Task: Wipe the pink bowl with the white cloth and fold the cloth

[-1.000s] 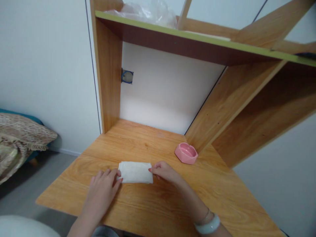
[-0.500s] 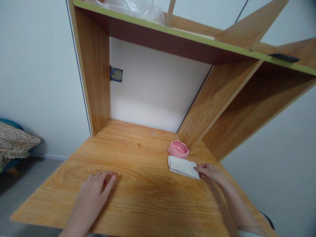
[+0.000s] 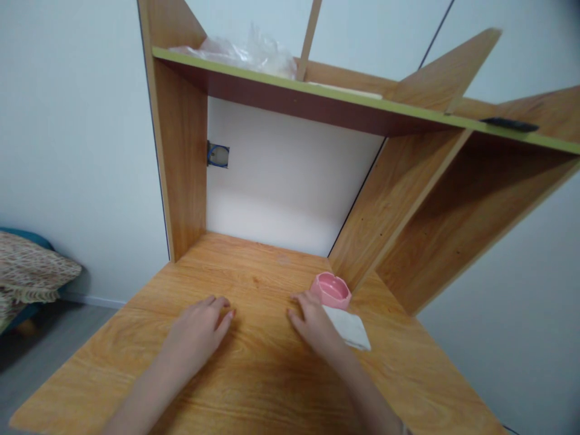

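Note:
My left hand [image 3: 202, 326] is over the left part of the wooden desk, fingers curved and apart, holding nothing. Near the middle, my right hand [image 3: 312, 321] is also empty, with thumb and fingers spread. It hides the left end of a folded white cloth [image 3: 353, 329] that lies flat on the desk. Just behind the cloth sits a pink faceted bowl [image 3: 333, 291], close to my right fingers; whether they touch it I cannot tell.
The wooden desk [image 3: 254, 374] runs back to a white panel with an uncovered socket box [image 3: 219, 155]. Above hangs a green-edged shelf [image 3: 272, 77] bearing a clear plastic bag [image 3: 249, 57] and a black object [image 3: 510, 124]. A fringed blanket [image 3: 34, 266] drapes over a seat at left.
My right hand has let go of the cloth's right end and moved left across it. My left hand has shifted slightly right. The view has tilted up a little.

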{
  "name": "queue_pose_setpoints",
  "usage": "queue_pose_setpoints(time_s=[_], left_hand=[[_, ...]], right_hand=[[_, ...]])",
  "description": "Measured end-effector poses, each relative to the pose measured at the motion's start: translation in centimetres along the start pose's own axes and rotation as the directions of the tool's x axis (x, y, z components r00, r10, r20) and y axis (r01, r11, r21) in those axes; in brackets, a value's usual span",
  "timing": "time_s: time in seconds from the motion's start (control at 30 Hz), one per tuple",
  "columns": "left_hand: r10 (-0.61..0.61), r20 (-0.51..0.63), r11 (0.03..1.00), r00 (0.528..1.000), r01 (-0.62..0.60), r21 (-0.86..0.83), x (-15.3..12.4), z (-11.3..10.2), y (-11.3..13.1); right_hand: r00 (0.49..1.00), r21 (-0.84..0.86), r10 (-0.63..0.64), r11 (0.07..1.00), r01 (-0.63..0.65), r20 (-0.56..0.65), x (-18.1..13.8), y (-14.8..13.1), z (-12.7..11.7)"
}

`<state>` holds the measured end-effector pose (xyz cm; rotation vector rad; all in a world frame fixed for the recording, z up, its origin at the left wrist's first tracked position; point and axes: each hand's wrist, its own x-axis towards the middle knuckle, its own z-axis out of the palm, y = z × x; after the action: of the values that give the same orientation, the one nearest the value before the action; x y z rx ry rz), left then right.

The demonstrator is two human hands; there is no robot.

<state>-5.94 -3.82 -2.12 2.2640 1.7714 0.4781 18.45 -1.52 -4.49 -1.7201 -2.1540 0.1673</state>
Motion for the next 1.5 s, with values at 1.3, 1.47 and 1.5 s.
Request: queue_pose_setpoints(time_s=[1.3,1.47,1.5], left_hand=[[0.391,0.127,0.920,0.912,-0.386,-0.061,8.0,9.9,-2.3],[0.377,0.154,0.926,0.913,-0.375,-0.042,8.1,9.6,-2.1],[0.373,0.161,0.927,0.914,-0.372,-0.033,8.1,9.6,-2.1]], right_hand=[[0.981,0.253,-0.066,0.967,0.018,0.182,0.4,-0.9,6.0],[0.980,0.234,-0.078,0.972,0.033,0.185,0.4,-0.7,6.2],[0.980,0.234,-0.079,0.972,0.034,0.184,0.4,-0.7,6.2]])
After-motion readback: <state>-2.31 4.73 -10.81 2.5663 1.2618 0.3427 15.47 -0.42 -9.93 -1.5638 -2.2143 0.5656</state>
